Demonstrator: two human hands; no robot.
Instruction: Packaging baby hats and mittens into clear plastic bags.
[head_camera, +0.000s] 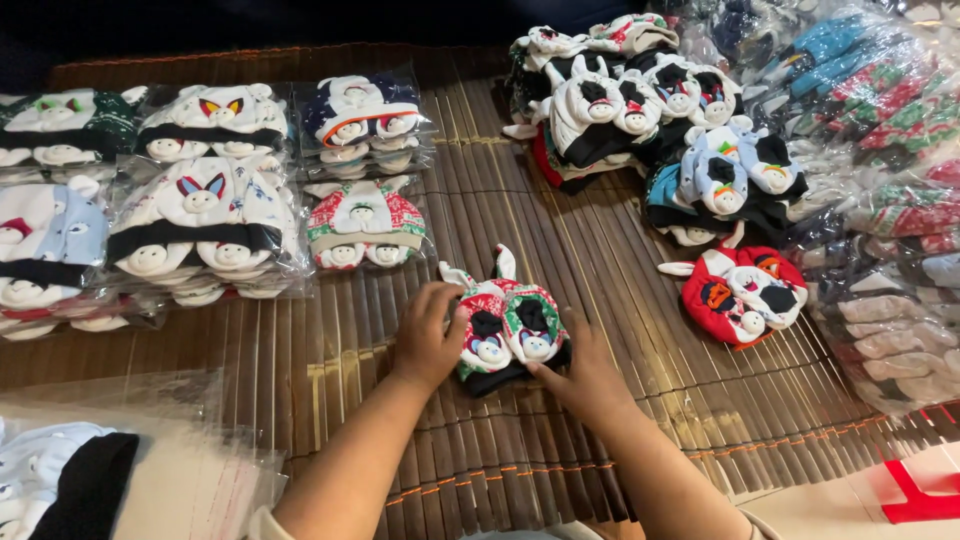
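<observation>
Gripping sock bundle (508, 325) between left hand (428, 340) and right hand (583, 375), long axis pointing away, on bamboo mat (500, 210).

One view only, riding on my head and tilted steeply down and forward over the bamboo mat (560, 440). It sits close: my forearms enter from the bottom edge, my left hand (428, 345) and right hand (585, 375) land near centre, and the mat's dark far edge runs along the top.
</observation>
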